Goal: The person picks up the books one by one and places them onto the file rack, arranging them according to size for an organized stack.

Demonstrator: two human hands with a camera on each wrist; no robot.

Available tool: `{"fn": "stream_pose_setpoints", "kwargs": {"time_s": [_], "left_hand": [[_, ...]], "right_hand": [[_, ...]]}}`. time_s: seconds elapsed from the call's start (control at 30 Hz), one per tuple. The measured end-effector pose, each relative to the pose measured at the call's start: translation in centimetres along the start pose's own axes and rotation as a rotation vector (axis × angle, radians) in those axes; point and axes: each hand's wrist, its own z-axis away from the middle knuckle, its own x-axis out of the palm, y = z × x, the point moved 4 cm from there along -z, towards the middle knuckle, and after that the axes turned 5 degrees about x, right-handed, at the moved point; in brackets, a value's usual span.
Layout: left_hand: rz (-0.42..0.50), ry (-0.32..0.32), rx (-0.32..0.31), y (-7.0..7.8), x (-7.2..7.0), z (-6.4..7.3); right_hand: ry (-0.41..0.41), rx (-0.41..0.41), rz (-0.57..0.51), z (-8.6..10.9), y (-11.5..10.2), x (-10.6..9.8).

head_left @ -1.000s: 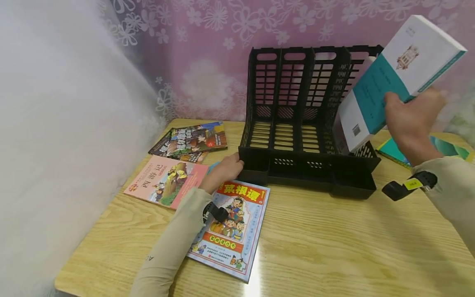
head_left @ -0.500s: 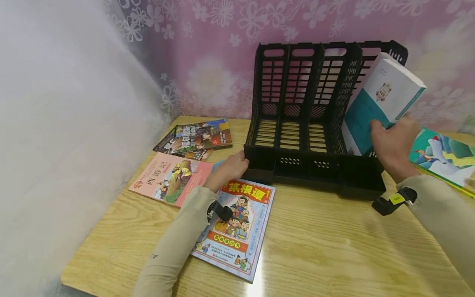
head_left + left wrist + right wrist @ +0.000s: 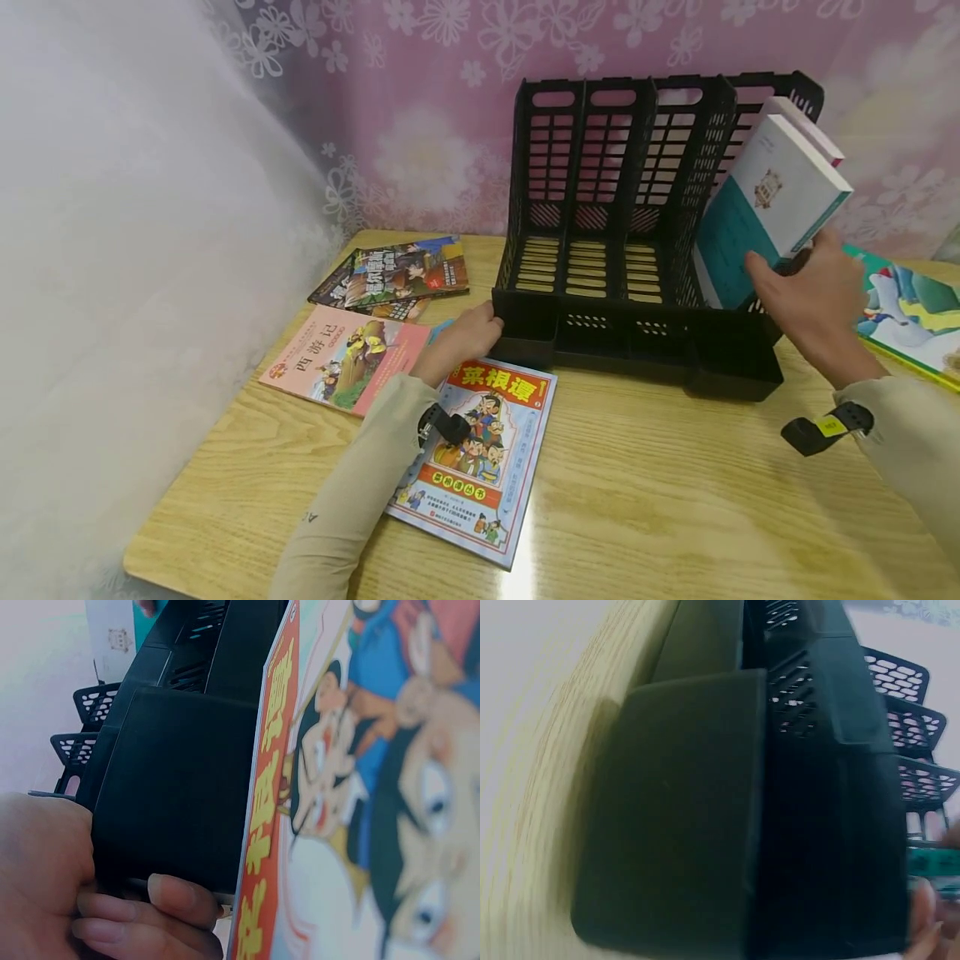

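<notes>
A black four-slot file rack (image 3: 600,333) stands on the wooden table (image 3: 675,500). My right hand (image 3: 813,296) holds a white and teal book (image 3: 772,200) that leans in the rack's rightmost slot, in front of a pink-edged book (image 3: 806,129). My left hand (image 3: 467,333) grips the rack's front left corner; in the left wrist view its fingers (image 3: 172,896) curl under the rack's front wall (image 3: 180,795). The right wrist view is blurred and shows mostly the rack's front (image 3: 705,810).
A comic with a red title (image 3: 480,450) lies under my left forearm. A pink book (image 3: 345,358) and dark comics (image 3: 397,275) lie at the left. A green picture book (image 3: 907,312) lies right of the rack. A white curtain (image 3: 112,250) hangs on the left.
My right hand has lowered the white and teal book from above the rack into the rightmost slot. The left hand has stayed on the rack's corner.
</notes>
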Motion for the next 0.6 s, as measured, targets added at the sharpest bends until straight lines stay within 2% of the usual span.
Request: {"fn": "stream_pose_setpoints", "kwargs": {"time_s": [0.13, 0.2, 0.3, 0.5, 0.6], "left_hand": [[0.013, 0.007, -0.009, -0.1, 0.0, 0.0], [0.013, 0.010, -0.005, -0.1, -0.1, 0.0], [0.010, 0.007, 0.006, -0.1, -0.1, 0.2], [0.011, 0.003, 0.020, 0.0, -0.1, 0.4], [0.018, 0.001, 0.024, 0.0, 0.0, 0.3]], "right_hand": [[-0.233, -0.065, 0.021, 0.1, 0.2, -0.6], [-0.303, -0.084, 0.009, 0.2, 0.1, -0.7], [-0.339, -0.094, 0.002, 0.2, -0.2, -0.8], [-0.348, -0.067, -0.059, -0.3, -1.0, -0.6], [-0.378, -0.034, 0.002, -0.4, -1.0, -0.6]]}}
